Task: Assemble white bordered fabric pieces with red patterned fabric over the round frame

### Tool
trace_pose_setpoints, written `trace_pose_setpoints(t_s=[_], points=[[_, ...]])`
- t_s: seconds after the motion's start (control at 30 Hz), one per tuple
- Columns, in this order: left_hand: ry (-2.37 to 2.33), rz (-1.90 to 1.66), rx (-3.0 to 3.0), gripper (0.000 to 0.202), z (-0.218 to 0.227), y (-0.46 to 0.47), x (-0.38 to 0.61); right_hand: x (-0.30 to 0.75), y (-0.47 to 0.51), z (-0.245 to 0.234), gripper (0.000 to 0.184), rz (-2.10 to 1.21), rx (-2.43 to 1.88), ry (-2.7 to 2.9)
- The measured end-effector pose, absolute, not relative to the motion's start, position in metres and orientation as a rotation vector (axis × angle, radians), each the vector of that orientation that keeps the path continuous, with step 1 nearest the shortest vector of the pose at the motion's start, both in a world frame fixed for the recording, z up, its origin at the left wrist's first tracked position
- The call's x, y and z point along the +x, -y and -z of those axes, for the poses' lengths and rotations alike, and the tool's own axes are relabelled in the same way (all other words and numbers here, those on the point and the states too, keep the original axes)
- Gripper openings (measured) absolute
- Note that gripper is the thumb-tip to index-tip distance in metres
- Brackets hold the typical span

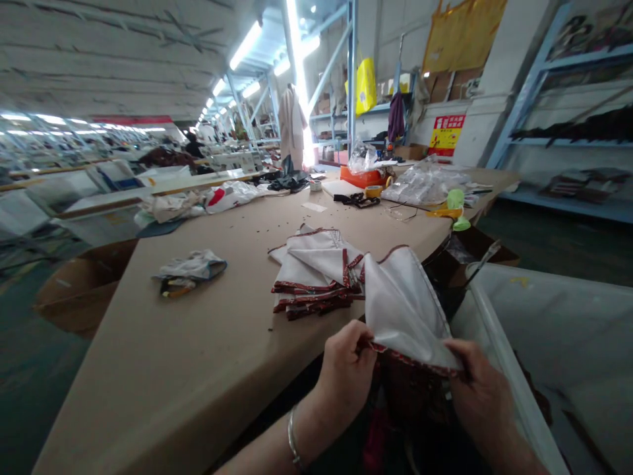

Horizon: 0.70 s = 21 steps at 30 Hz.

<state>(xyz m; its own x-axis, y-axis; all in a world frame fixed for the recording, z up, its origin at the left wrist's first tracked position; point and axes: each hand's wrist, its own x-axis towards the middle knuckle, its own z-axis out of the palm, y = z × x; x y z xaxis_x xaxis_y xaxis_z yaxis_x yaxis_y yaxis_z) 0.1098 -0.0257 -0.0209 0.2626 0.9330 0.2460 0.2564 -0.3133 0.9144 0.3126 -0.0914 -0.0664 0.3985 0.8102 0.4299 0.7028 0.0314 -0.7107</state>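
Left hand (349,369) and right hand (477,389) pinch the near edge of a white cloth (403,300), softly creased with a dark-red patterned border, at the near side of the table (232,349). Just left sits a stack of similar pieces (316,260); right, a white bin (554,297).

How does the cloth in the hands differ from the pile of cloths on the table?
The held cloth is gripped along its near edge by the left hand and right hand, while the pile lies on the table. The held cloth shows one broad face; the pile shows several edges stacked in layers. Both have pale fabric with dark red edging.
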Motion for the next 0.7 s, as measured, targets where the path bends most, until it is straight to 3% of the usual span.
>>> trace_pose_setpoints(t_s=[0.1, 0.2, 0.37, 0.5, 0.7], points=[[-0.964, -0.994, 0.989, 0.015, 0.048, 0.046, 0.125, 0.299, 0.124, 0.098, 0.020, -0.514, -1.846, 1.616], [-0.912, -0.920, 0.553, 0.031, 0.066, 0.055, 0.129, 0.284, 0.134, 0.118, 0.035, -0.893, -1.751, 1.588], [-0.995, -0.725, 0.775, 0.030, 0.090, 0.063, 0.115, 0.271, 0.124, 0.107, 0.027, -1.541, -1.152, 0.538], [-0.765, -0.465, 0.806, 0.035, 0.066, 0.054, 0.105, 0.270, 0.108, 0.067, 0.012, -1.797, -0.858, 0.144], [-0.597, -0.760, 0.516, 0.017, 0.017, -0.016, 0.114, 0.286, 0.035, 0.011, 0.022, -1.798, -0.763, 0.327]])
